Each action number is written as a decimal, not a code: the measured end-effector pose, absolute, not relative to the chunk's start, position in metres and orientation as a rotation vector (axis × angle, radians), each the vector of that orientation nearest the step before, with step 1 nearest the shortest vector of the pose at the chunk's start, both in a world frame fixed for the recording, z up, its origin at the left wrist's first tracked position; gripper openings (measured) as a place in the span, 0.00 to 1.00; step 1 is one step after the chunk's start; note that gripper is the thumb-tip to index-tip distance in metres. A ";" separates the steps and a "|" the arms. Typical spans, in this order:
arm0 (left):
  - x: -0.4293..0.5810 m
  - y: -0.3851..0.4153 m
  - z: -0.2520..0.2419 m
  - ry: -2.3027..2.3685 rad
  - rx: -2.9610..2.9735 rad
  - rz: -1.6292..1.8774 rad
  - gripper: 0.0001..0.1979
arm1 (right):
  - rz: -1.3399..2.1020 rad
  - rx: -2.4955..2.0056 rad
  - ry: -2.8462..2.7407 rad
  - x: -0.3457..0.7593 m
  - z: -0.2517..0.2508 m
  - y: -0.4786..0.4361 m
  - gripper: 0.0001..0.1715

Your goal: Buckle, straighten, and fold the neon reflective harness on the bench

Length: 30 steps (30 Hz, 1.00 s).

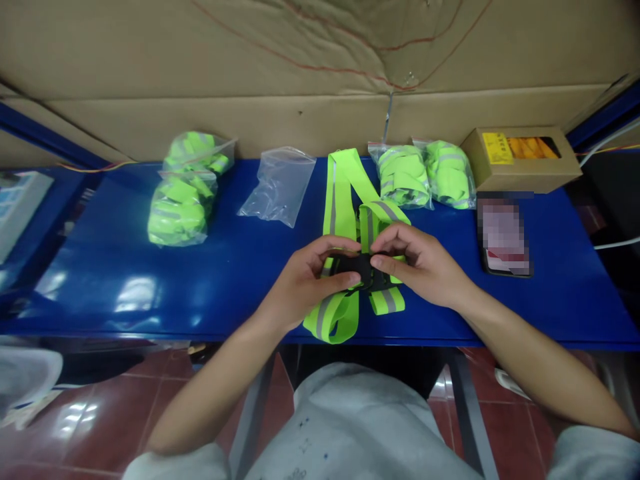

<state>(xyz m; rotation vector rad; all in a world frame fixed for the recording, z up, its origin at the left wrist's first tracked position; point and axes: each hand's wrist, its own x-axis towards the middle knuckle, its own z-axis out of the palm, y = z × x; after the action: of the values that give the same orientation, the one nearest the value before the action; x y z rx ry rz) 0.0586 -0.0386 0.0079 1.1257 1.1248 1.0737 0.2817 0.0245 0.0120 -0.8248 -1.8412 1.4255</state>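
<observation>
Neon yellow-green straps with grey reflective stripes, joined as a reflective harness (340, 190), lie looped on the blue table in front of me. A black piece (359, 270) sits at the middle of the straps. My left hand (320, 270) pinches its left side between thumb and fingers. At its right edge, my right hand (415, 261) has thumb and fingertips closed together on the same black piece. Both sets of fingertips nearly meet there, partly covering it. One strap loop hangs at the table's front edge below my left hand.
On the blue table (225, 293), an unfilled clear zip bag (277, 187) lies behind my left hand. Bagged green straps stand left (177, 208) and right (404, 175). A cardboard box (525, 160) and a phone-like item (505, 237) are at the right. Cardboard covers the back.
</observation>
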 end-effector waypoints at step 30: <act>0.053 -0.047 0.012 1.342 1.103 1.110 0.18 | 1.480 -0.858 -1.652 0.274 0.005 0.022 0.17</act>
<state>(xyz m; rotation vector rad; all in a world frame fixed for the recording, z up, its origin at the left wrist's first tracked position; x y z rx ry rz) 0.0535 -0.0471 0.0118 1.1027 1.3421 1.1100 0.2739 0.0216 0.0049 -0.8581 -1.6522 1.4800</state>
